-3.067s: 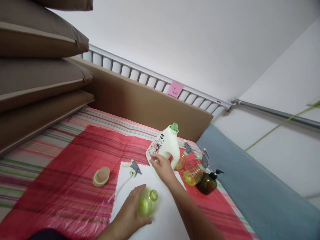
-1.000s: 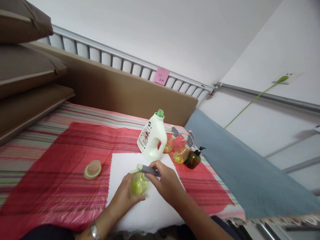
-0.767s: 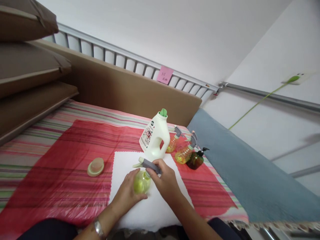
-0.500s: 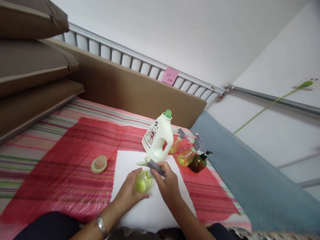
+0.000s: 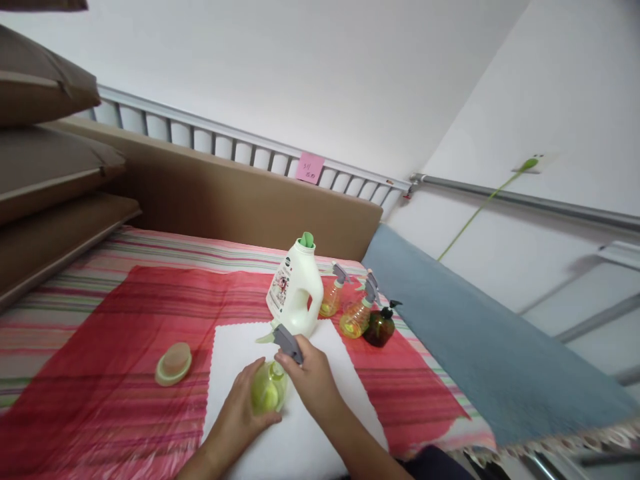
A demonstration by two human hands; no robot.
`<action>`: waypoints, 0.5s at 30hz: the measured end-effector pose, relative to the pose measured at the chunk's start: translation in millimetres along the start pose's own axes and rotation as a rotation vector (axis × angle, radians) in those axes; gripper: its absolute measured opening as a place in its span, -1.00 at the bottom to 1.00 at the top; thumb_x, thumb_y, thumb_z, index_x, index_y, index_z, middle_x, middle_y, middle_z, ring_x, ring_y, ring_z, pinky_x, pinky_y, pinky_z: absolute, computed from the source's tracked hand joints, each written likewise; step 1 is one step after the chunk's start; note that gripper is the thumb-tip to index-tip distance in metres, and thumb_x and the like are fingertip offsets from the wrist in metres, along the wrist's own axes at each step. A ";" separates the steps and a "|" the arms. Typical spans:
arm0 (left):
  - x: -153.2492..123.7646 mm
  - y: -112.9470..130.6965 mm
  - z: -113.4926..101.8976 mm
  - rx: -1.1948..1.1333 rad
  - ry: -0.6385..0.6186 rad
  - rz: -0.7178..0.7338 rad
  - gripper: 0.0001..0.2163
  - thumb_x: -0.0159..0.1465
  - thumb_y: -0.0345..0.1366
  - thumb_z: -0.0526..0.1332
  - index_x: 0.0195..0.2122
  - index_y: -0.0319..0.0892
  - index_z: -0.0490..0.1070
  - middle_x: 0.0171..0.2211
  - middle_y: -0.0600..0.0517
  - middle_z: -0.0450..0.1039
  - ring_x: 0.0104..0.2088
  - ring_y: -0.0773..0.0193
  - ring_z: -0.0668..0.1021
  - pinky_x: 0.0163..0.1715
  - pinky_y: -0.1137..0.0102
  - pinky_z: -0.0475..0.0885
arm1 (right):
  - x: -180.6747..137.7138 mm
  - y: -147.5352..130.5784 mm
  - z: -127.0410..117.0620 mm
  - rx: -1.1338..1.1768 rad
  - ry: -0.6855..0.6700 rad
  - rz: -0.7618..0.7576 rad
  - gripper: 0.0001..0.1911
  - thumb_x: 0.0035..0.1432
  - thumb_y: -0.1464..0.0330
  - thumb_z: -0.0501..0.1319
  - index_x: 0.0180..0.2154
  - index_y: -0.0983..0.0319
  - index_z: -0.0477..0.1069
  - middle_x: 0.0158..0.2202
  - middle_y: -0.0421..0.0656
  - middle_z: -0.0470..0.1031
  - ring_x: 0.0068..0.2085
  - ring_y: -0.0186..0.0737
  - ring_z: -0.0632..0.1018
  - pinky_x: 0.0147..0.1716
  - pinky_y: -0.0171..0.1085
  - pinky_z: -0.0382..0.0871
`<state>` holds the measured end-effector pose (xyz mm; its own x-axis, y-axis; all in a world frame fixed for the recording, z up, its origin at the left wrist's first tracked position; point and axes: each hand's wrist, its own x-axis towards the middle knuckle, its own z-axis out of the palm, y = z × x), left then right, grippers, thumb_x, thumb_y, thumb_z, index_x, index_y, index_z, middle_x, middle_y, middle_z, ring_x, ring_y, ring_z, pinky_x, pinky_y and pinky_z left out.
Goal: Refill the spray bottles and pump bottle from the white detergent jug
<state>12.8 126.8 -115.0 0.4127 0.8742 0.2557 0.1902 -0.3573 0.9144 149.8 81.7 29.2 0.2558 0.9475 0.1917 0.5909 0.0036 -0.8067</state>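
My left hand (image 5: 239, 412) is wrapped round a small green see-through spray bottle (image 5: 266, 394) that stands on a white cloth (image 5: 320, 427). My right hand (image 5: 311, 381) grips the grey spray head (image 5: 286, 341) sitting on the bottle's neck, with its light green trigger pointing left. Just beyond stands a white detergent jug (image 5: 295, 290) with a green cap.
Two yellow spray bottles (image 5: 350, 319) and a dark pump bottle (image 5: 379, 328) stand right of the jug. A light green lid (image 5: 173, 364) lies on the red plastic sheet (image 5: 125, 347). Brown cushions (image 5: 45, 167) are stacked at left, a blue-grey pad (image 5: 465, 353) at right.
3.1 s ago the spray head lay on the cloth and my right hand touched the jug. Now my right hand holds the head on the bottle's neck; over the last second it stays there.
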 end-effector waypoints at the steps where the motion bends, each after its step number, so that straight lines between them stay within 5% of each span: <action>1: 0.4 -4.3 1.0 0.006 0.008 0.012 -0.24 -0.10 -0.25 0.41 0.15 -0.17 0.16 0.11 -0.19 0.29 0.14 -0.05 0.33 0.15 0.01 0.20 | 2.6 2.0 3.6 -0.018 -0.003 0.018 -0.86 0.08 0.27 0.18 -0.40 0.22 0.36 -0.52 -0.28 0.38 -0.47 -0.30 0.37 -0.46 -0.36 0.23; 11: -8.1 -21.8 0.2 0.026 0.025 0.040 -0.24 -0.04 -0.16 0.37 0.17 -0.17 0.11 0.16 -0.24 0.25 0.17 -0.10 0.30 0.15 -0.03 0.20 | -3.3 13.4 23.5 0.050 -0.055 -0.014 -0.88 0.01 0.39 0.21 -0.43 0.19 0.25 -0.54 -0.34 0.27 -0.47 -0.35 0.33 -0.49 -0.42 0.12; 15: -11.5 -31.0 -35.0 0.067 0.041 -0.018 -0.30 -0.15 -0.16 0.42 0.07 -0.06 0.29 0.11 -0.15 0.34 0.13 -0.11 0.36 0.10 0.05 0.30 | -3.8 10.7 20.9 0.026 -0.052 -0.040 -0.86 0.01 0.39 0.24 -0.43 0.19 0.25 -0.52 -0.33 0.30 -0.45 -0.33 0.35 -0.47 -0.42 0.11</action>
<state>-29.1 139.2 -135.3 0.3726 0.8928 0.2532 0.2566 -0.3613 0.8964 139.1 84.8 8.2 0.1919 0.9619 0.1947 0.5795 0.0490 -0.8135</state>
